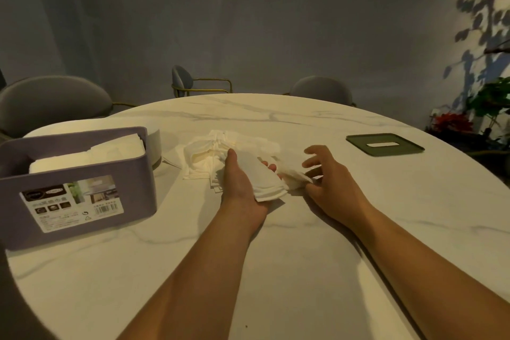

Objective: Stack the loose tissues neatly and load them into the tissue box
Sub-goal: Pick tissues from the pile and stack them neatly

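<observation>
A heap of loose white tissues point(220, 149) lies at the middle of the round marble table point(276, 257). My left hand point(238, 182) grips a folded bundle of tissues point(265, 182), thumb on top and fingertips showing at its far side. My right hand point(328, 174) sits just right of the bundle, pinching a crumpled tissue end point(294, 175) between thumb and fingers, with the other fingers spread. The purple tissue box point(82, 196) stands open at the left, with a white stack of tissues point(82, 157) inside it.
The box's dark green lid point(385, 144) with a slot lies at the right of the table. A white round object point(156, 146) stands behind the box. Grey chairs point(52, 102) ring the far side. Plants point(491, 102) stand at the right.
</observation>
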The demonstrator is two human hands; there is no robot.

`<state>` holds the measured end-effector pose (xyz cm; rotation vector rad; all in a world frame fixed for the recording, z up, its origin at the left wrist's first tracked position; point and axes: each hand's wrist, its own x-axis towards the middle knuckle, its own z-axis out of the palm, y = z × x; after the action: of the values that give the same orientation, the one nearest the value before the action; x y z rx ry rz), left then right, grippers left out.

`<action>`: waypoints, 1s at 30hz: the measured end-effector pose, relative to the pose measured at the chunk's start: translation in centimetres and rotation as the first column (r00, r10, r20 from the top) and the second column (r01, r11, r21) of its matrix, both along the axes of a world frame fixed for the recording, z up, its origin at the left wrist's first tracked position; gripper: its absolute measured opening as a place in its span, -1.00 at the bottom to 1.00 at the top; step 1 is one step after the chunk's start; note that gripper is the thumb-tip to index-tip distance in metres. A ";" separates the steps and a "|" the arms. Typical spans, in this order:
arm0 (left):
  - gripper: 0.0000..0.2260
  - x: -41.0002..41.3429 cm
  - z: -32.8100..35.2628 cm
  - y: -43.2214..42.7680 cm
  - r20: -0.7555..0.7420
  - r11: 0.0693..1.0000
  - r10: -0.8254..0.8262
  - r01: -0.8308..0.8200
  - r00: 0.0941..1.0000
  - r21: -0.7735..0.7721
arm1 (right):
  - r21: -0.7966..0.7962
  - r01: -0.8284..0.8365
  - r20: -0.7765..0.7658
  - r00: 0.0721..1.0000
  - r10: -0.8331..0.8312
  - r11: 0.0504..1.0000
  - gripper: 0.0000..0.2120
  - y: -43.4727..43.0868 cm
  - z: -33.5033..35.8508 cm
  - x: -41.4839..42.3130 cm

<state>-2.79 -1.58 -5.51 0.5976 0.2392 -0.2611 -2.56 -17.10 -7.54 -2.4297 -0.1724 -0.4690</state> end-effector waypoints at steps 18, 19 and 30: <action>-0.48 1.3 -0.7 0.1 0.011 1.000 0.016 -0.016 1.000 -0.018 | 0.400 0.077 0.037 0.994 -0.100 0.913 -0.86 -1.2 0.1 2.2; -0.48 1.4 -0.8 0.1 0.011 1.000 0.018 -0.018 1.000 -0.012 | 0.453 0.103 0.025 0.991 -0.128 0.885 -0.86 -1.3 0.1 2.3; -0.48 0.9 -0.5 -0.1 0.018 0.998 -0.019 0.018 1.000 0.059 | 0.826 0.283 -0.183 0.953 -0.243 0.487 -0.66 -1.8 1.5 2.5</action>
<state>-1.90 -1.69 -5.99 0.6603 0.2241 -0.2673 -0.11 -18.91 -6.07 -1.4602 0.3958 -0.4809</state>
